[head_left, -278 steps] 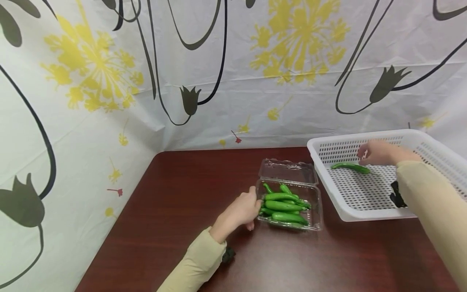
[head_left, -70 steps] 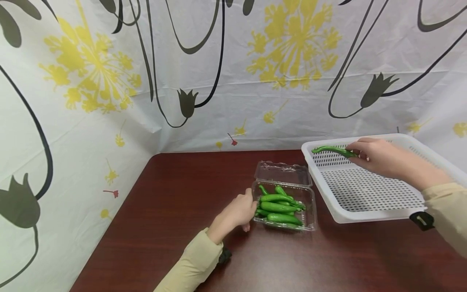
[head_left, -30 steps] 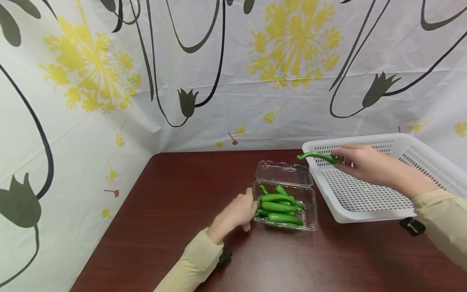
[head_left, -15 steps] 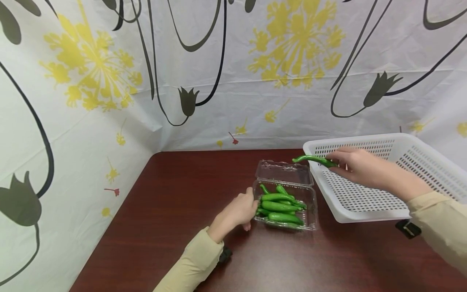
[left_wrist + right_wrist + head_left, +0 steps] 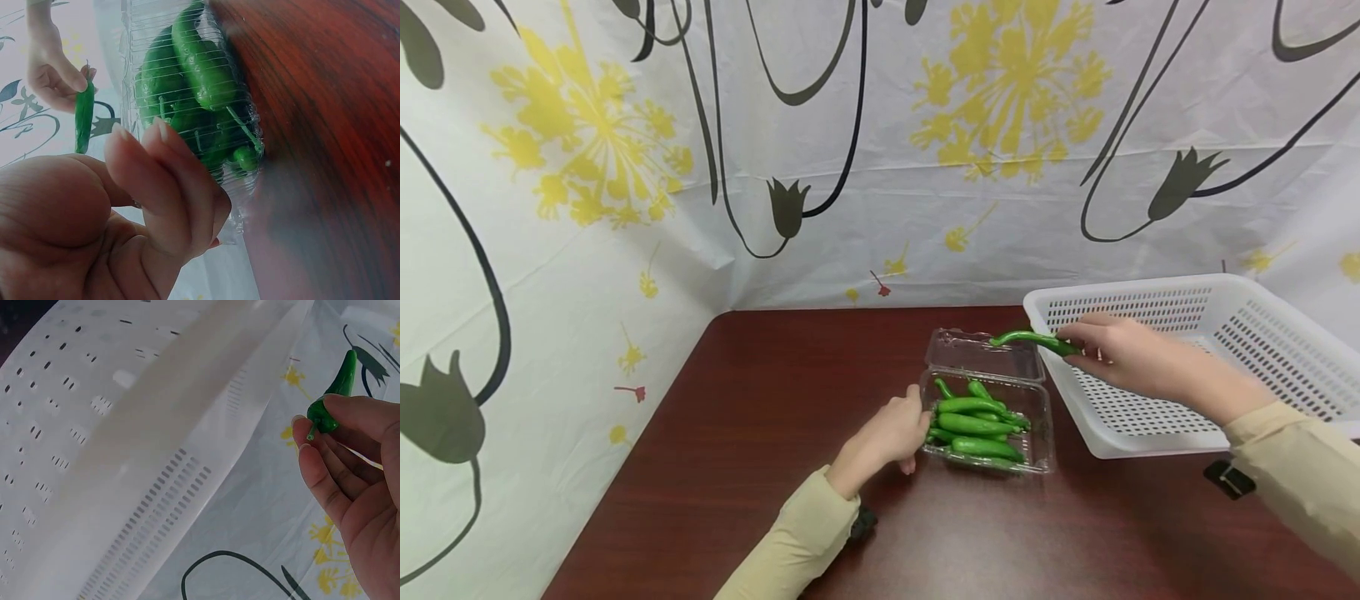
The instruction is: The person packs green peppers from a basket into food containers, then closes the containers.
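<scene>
In the head view my right hand [image 5: 1120,354] pinches a green chili pepper [image 5: 1030,338] near one end. The pepper hangs above the left rim of a white perforated basket [image 5: 1067,408], its free end over the raised lid of a clear plastic clamshell container [image 5: 1047,425]. In the right wrist view, thumb and fingers close round this pepper [image 5: 337,394] by its stem end. My left hand [image 5: 891,433] grips the container's left side with curled fingers [image 5: 187,194]; where the thumb tip lies is hidden. Several green chili peppers [image 5: 977,423] lie piled inside the container.
The container stands open on a dark red-brown table [image 5: 775,400], its lid folded back toward the wall. Close to its right stands the basket. A white sheet with flower prints [image 5: 850,150] hangs behind and at the left.
The right hand has lifted a pepper out of the basket and carried it left and slightly down toward the container. The left hand has stayed at the container's side.
</scene>
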`<action>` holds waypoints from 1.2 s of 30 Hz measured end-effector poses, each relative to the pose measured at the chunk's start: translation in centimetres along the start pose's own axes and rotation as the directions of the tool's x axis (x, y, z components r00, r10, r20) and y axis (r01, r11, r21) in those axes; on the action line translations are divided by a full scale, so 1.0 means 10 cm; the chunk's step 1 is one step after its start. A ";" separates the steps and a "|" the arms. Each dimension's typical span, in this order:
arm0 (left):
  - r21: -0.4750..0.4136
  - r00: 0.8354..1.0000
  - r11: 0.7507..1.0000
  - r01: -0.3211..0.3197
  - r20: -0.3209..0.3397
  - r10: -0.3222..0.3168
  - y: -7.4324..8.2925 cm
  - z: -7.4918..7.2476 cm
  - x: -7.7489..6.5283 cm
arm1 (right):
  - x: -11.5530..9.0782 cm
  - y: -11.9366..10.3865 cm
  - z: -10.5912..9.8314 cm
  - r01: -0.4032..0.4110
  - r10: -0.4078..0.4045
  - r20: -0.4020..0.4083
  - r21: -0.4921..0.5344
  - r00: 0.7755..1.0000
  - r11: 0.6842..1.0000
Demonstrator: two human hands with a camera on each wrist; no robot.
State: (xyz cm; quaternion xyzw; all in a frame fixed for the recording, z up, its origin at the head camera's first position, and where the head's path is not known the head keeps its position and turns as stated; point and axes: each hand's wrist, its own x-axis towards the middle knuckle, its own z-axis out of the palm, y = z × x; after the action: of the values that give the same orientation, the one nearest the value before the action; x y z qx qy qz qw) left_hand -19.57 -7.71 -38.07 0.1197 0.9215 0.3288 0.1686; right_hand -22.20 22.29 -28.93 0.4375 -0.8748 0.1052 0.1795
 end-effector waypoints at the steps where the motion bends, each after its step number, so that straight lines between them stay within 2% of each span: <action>1: -0.003 1.000 1.000 0.001 0.002 -0.001 0.00 0.00 0.00 | 0.00 -0.01 0.00 -0.001 0.001 0.003 0.004 1.000 1.000; 21: 0.027 1.000 1.000 -0.015 -0.009 0.015 0.00 0.00 0.00 | 0.01 -0.11 0.11 0.030 -0.030 0.000 0.019 1.000 0.999; 31: 0.022 1.000 1.000 -0.011 -0.002 0.011 0.00 0.01 0.00 | 0.02 -0.18 0.16 0.027 -0.028 0.029 0.041 0.999 0.999; 36: 0.024 1.000 1.000 -0.009 0.001 0.009 0.00 0.00 -0.01 | 0.03 -0.18 0.20 0.058 -0.059 0.009 0.051 0.998 0.997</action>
State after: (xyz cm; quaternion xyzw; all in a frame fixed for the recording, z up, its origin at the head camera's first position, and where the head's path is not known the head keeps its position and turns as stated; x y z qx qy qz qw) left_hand -19.51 -7.72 -38.05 0.1263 0.9248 0.3183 0.1661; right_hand -21.37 20.24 -30.60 0.4678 -0.8596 0.1198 0.1670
